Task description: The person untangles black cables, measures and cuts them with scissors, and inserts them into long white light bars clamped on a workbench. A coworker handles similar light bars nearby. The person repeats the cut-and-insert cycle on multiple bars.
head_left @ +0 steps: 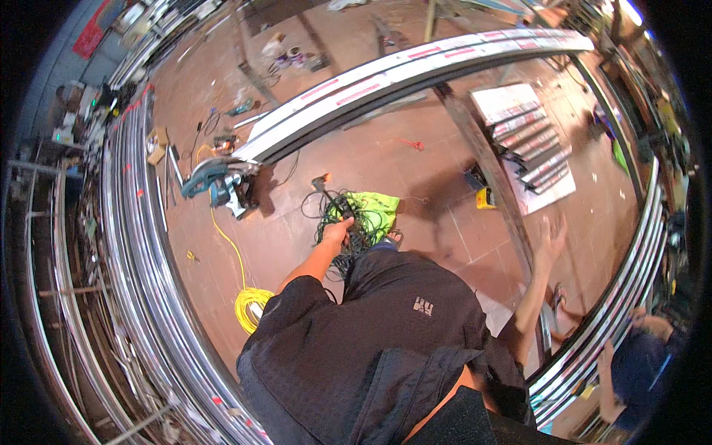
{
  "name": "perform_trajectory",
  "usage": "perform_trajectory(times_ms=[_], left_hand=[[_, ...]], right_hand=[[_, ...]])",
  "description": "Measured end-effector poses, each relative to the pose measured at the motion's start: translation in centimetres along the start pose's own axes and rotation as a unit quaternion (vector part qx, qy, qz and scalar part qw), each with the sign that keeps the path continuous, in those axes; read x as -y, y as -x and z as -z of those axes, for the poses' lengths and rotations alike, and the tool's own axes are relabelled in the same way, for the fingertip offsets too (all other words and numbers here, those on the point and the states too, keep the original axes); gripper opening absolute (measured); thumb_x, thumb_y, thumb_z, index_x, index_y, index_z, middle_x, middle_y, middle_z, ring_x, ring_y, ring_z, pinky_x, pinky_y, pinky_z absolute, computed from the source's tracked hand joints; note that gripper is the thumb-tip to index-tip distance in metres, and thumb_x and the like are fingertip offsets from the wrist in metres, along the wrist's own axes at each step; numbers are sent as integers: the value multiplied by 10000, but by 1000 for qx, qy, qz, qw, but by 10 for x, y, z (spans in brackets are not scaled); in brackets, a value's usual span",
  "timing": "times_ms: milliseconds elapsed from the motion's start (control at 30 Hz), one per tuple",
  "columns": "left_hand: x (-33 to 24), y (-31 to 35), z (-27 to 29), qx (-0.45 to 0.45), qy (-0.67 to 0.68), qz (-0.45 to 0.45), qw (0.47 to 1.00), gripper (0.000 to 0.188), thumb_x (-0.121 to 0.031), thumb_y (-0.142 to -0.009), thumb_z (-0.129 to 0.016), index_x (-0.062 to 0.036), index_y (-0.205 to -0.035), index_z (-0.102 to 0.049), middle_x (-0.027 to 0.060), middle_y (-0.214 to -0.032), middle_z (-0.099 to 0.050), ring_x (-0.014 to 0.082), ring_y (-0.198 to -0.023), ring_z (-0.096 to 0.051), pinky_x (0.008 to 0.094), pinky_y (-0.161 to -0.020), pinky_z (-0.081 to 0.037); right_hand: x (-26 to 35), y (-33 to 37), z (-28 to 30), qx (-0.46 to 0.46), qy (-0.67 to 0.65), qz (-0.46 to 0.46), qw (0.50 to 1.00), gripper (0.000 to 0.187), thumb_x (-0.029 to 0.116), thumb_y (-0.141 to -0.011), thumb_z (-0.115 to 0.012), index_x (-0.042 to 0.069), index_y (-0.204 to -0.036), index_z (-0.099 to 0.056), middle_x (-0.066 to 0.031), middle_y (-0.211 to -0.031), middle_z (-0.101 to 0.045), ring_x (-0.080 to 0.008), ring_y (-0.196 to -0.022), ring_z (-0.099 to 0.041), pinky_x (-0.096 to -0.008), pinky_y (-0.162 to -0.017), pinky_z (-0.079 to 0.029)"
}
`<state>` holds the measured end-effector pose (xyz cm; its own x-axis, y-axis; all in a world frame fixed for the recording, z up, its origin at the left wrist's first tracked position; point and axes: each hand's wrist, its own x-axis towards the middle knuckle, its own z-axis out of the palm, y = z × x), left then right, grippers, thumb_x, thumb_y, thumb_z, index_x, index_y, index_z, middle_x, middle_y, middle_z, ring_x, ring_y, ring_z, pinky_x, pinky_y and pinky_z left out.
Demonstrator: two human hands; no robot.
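My left hand (337, 233) is closed round a tangled bundle of black cable (359, 236), held low in front of me. A dark end piece of the cable, perhaps a plug, sticks out beyond the hand. Bright green cloth or bag material (380, 210) lies just right of the bundle, partly hidden by it. My right hand (550, 241) is stretched out to the right with its fingers apart and nothing in them. It is nearest to a dark metal bar and a white board bearing several dark-edged strips (530, 141).
A blue-green power saw (219, 185) stands left on the tiled floor, with a yellow cable coil (252, 308) nearer. A long white-topped beam (371, 85) crosses ahead. Metal profiles (133, 208) line the left side. A yellow-black box (485, 198) sits ahead right; another person (641, 371) is lower right.
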<state>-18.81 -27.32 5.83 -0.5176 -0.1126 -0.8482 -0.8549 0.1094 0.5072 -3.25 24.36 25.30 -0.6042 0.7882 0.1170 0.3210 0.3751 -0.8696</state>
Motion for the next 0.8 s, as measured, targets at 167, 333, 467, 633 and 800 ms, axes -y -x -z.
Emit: perform_trajectory(times_ms=[167,333,467,633,800], left_hand=[[16,-31,65,-56,200,30,978,330,-395,-910,-744,-126,-826,-571,25,-609,-526,159,-466,-461,323,-456,-395],[36,-31,113,-53,402,-32,913,269,-344,-957,-685,-237,-1077,-470,-32,-730,-523,104,-488,-415,279,-432,-327],[56,-13,130,-138,406,-53,902,175,-342,-1000,-627,-240,-943,-498,-64,-749,-522,61,-509,-389,221,-437,-298],[111,34,123,-186,417,-28,889,227,-411,-1003,-619,-224,-958,-498,-59,-699,-463,57,-496,-384,230,-412,-317],[169,94,92,-73,358,-92,926,452,-591,-984,-549,-150,-890,-583,-20,-587,-450,129,-462,-415,322,-413,-335]], right_hand=[[96,-59,-141,171,-133,-12,976,733,256,-952,-700,-16,-1532,-344,-268,-1496,-450,-342,-1374,-462,-411,-1123,-382],[157,-109,-248,233,-115,-122,958,761,339,-935,-710,48,-1537,-346,-205,-1467,-481,-329,-1245,-555,-435,-971,-498],[176,-173,-322,184,-200,-204,941,945,393,-830,-802,9,-1514,-274,-242,-1467,-444,-378,-1266,-538,-524,-958,-511],[181,-241,-401,61,-141,-279,948,1107,436,-761,-859,3,-1516,-175,-252,-1468,-418,-420,-1327,-488,-617,-972,-505],[197,-291,-426,3,84,-317,945,1393,604,-669,-847,-16,-1578,8,-270,-1525,-350,-439,-1388,-405,-523,-1144,-375]])
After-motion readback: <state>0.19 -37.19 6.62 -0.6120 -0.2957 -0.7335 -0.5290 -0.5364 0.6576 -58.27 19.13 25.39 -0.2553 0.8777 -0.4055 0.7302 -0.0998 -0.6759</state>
